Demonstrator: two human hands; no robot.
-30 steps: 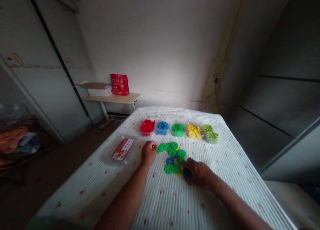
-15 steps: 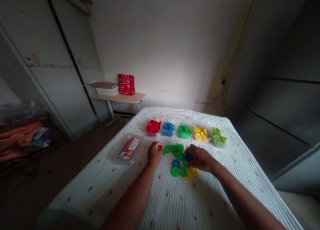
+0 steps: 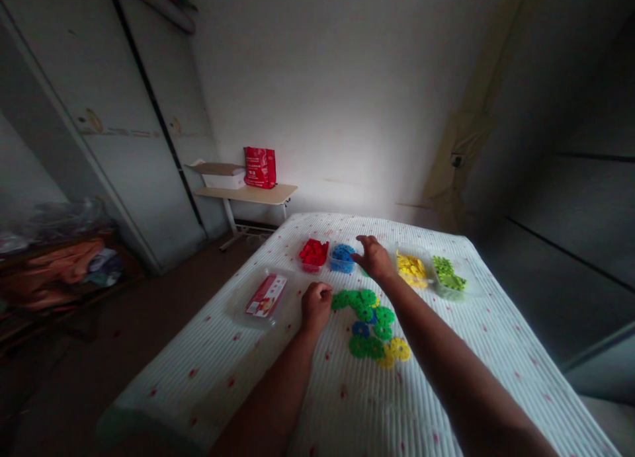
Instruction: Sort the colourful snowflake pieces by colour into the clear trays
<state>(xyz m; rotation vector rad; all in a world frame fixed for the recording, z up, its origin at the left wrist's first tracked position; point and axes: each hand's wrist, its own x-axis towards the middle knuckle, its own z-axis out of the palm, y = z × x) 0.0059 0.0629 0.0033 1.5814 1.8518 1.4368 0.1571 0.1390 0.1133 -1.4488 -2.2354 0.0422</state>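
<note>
Joined notched plastic discs (image 3: pixel 366 298), green, blue and yellow, form a bent chain on the cloth. My left hand (image 3: pixel 316 308) rests at the chain's left end with its fingers curled together; whatever is in them, if anything, is hidden. Beyond the chain, my right hand (image 3: pixel 376 257) reaches over the row of tubs, thumb and fingers apart, with nothing seen between them. It covers most of the tub of green discs (image 3: pixel 364 272). Just left of its fingertips is a clear tub of blue discs (image 3: pixel 342 257).
Clear tubs of red pieces (image 3: pixel 313 253), yellow pieces (image 3: pixel 411 269) and light green pieces (image 3: pixel 449 276) stand in the row. At left lies a clear plastic lid with a red label (image 3: pixel 266 295). A small table (image 3: pixel 253 194) bearing a red bag (image 3: pixel 260 167) stands behind.
My right hand has left the blue disc in the chain and moved forward to the tubs, its fingers opening. My left hand stays by the chain's left end. The view has shifted slightly left.
</note>
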